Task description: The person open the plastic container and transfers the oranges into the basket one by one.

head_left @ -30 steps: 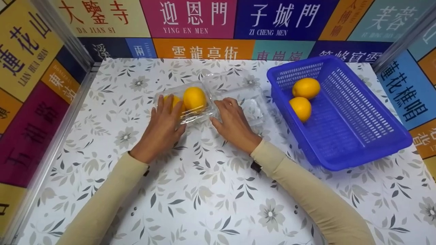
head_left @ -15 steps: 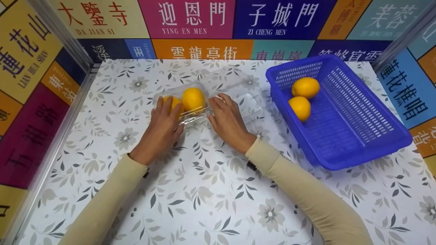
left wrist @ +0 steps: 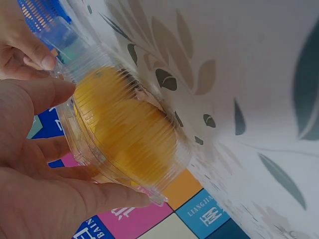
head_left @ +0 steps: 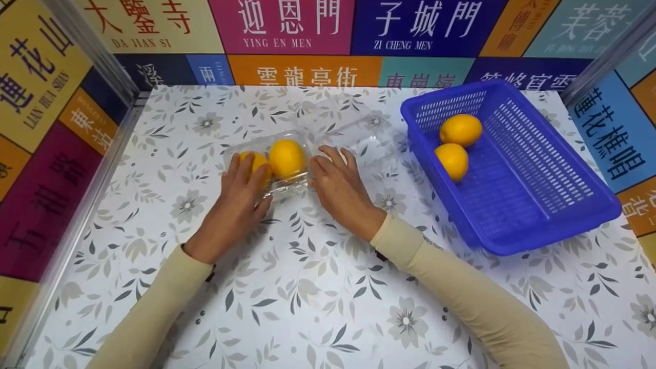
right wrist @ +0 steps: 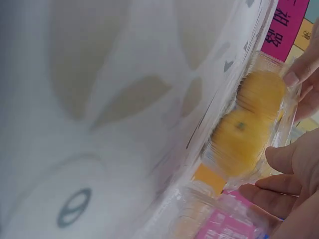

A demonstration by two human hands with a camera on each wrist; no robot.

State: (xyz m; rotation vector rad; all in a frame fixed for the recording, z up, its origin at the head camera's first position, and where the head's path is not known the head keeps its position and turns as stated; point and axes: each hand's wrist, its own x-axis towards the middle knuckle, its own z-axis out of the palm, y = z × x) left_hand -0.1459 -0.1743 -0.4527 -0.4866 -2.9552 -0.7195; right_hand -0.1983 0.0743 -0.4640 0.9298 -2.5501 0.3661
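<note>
A clear plastic clamshell box (head_left: pixel 288 191) lies on the table with its lid (head_left: pixel 359 137) folded out to the right. Two oranges sit in it: the right orange (head_left: pixel 287 158) is in plain sight, while fingers partly cover the left orange (head_left: pixel 261 160). My left hand (head_left: pixel 227 212) holds the box's left end, thumb at the near wall and fingers over the fruit. At the box's right end, my right hand (head_left: pixel 341 197) grips the rim near the hinge, its fingers bent. In the right wrist view the right thumb (right wrist: pixel 281 157) touches the plastic.
A blue plastic basket (head_left: pixel 517 205) with perforated sides stands at the right. Two more oranges (head_left: pixel 461 129) lie in its far left part. The table has a floral cover (head_left: pixel 302 307); printed panels (head_left: pixel 287 25) wall in its back and sides.
The box and its oranges have shifted slightly left and towards me, and the left hand has gone with them. My right hand has moved left to the box's right end, fingers now more bent.
</note>
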